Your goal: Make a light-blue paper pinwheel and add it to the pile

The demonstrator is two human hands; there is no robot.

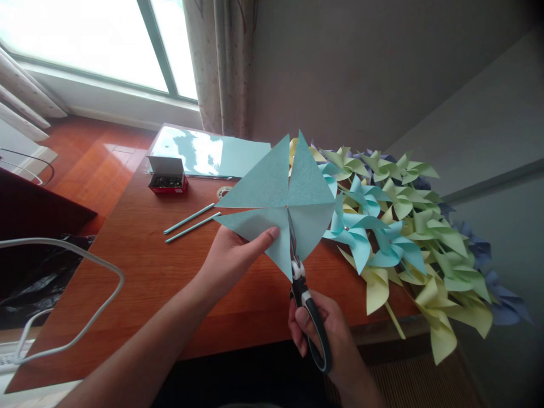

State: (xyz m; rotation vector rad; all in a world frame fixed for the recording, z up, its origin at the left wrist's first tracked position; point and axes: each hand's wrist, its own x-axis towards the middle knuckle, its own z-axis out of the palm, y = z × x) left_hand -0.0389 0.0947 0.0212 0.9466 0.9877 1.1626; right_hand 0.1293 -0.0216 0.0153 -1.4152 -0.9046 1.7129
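Observation:
My left hand [238,252] grips a light-blue sheet of paper [263,181] by its lower left part, the thumb on top and the other fingers hidden beneath. Slits run from the sheet's corners toward its middle, parting it into triangular flaps. In my right hand [318,323] is a pair of scissors [304,289] with black-and-grey handles. Their blades lie in the lower slit, tips close to the centre of the paper. The sheet is held up above the wooden table.
Two light-blue sticks [191,225] lie on the table [140,283] beside a roll of tape [223,192]. Behind them are an opened small box [168,182] and a packet of blue paper [191,150]. Many finished pinwheels [391,243] crowd the right side. A white cable [114,266] loops at left.

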